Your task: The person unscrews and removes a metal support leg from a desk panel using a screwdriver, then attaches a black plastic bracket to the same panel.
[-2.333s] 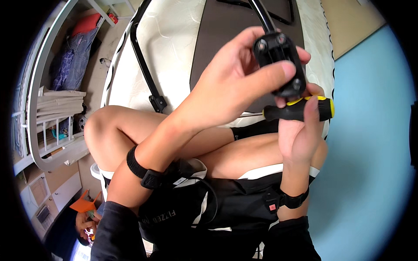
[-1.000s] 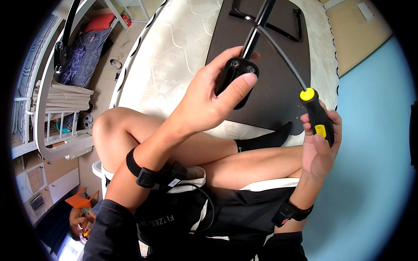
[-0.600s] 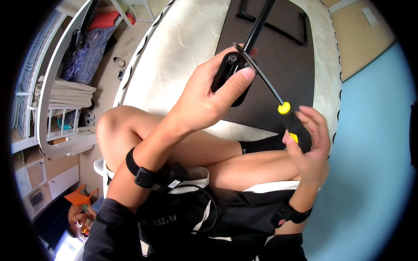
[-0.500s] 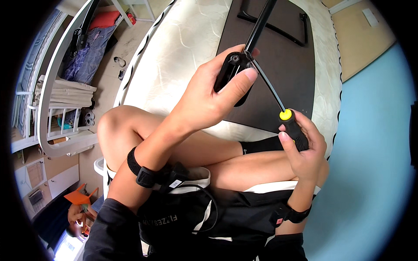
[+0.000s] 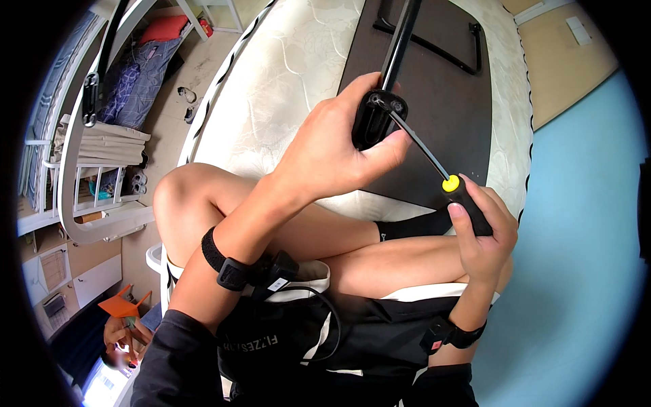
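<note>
The left hand (image 5: 332, 149) is wrapped around a black bracket (image 5: 366, 129) at the near end of a black metal tube (image 5: 401, 47), its thumb along the right side and its fingers mostly hidden behind, so that it has a closed hold on the piece. The right hand (image 5: 489, 227), lower and to the right, has its fingers curled around the black and yellow handle of a screwdriver (image 5: 468, 203), with the thumb laid against the handle's near left side. The screwdriver's shaft slants to the far left and its tip end meets the far part of the bracket, where round screw heads show; whether it sits in one, I cannot tell. The bracket is held up above the crossed legs (image 5: 271, 210), near the left edge of a dark brown board (image 5: 434, 136), which lies on a pale mattress (image 5: 258, 122). On the far part of the board rests a bent black frame (image 5: 434, 49). At the far left, another black bracket end (image 5: 90, 102) appears in front of a white bed rail (image 5: 68, 163), and on the near left a person (image 5: 122, 336) is by an orange chair (image 5: 121, 305)
</note>
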Tool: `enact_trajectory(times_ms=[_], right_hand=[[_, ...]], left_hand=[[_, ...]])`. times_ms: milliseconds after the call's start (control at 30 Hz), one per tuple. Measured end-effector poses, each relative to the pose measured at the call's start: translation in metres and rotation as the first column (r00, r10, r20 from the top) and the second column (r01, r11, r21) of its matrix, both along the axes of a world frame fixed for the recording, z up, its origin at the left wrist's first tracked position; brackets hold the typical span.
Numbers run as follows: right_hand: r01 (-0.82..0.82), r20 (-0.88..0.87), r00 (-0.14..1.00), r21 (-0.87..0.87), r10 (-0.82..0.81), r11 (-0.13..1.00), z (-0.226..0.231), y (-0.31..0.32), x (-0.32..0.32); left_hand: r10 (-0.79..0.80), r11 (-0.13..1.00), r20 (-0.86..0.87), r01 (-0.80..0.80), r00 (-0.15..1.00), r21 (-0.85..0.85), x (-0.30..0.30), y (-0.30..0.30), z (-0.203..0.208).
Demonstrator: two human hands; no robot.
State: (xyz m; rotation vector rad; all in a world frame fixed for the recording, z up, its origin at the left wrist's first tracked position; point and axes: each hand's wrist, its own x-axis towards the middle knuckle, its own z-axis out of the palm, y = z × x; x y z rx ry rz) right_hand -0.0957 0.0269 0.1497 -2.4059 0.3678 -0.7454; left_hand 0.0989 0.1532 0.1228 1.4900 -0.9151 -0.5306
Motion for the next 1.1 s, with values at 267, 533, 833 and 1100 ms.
enact_trajectory(times_ms=[267,533,833,1100], right_hand=[[0.018,-0.01,1.0,0.012,-0.018,1.0,-0.0001,0.0002,0.0002],[0.018,-0.05,0.999,0.016,-0.018,1.0,0.0059,0.0004,-0.0019],[0.027,-0.076,0.997,0.034,-0.025,0.999,0.0064,0.0012,-0.0033],[-0.01,-0.03,1.0,0.035,0.011,0.999,0.0036,0.0003,-0.0018]], left_hand=[[0.024,0.999,0.101,-0.028,0.995,0.036,-0.0007,-0.0005,-0.0021],[-0.008,1.0,0.027,0.008,1.0,0.018,-0.0029,-0.0027,-0.0038],[-0.011,0.999,-0.033,0.012,0.999,0.031,-0.0015,-0.003,-0.0032],[-0.028,1.0,-0.045,0.028,0.999,-0.002,-0.0028,-0.0012,0.0012]])
